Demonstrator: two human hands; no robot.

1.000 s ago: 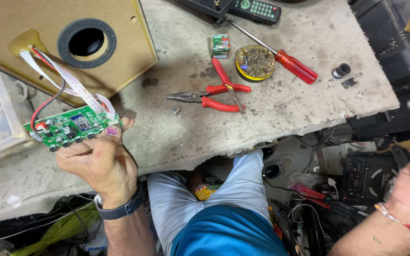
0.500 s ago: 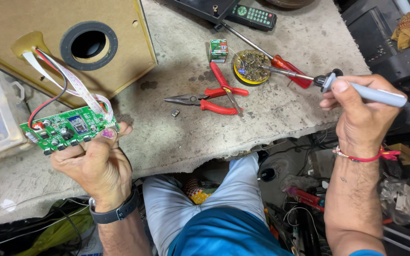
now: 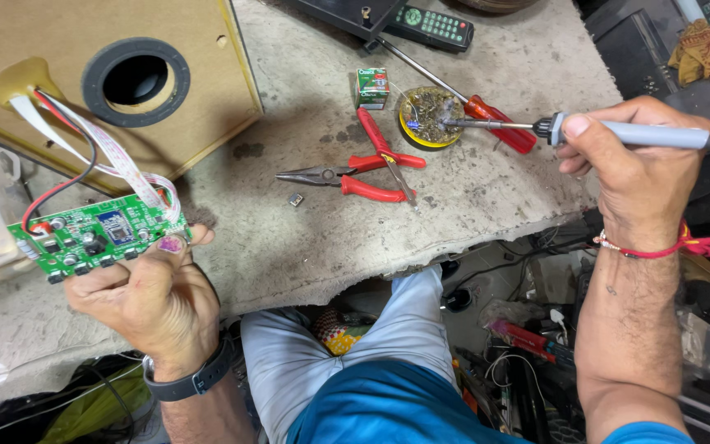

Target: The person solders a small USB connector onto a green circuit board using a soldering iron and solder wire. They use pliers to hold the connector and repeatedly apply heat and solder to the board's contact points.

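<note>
Green circuit board (image 3: 96,234) pinched in left hand (image 3: 145,300), soldering iron (image 3: 610,131) gripped in right hand (image 3: 630,168) — tip dipping into flux tin (image 3: 431,117), board joints seemingly not yet touched.

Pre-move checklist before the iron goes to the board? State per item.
1. Left hand grips the green circuit board by its lower edge: ok.
2. Right hand holds the soldering iron on its grey handle: ok.
3. Iron tip sits in the round tin: ok; whether it is wetted, cannot tell.
4. Ribbon cable and red and black wires run from board to speaker box: attached, ok.
5. Red pliers lie between tin and board: not ok, possible snag.
6. Tip hot: cannot tell.
</note>
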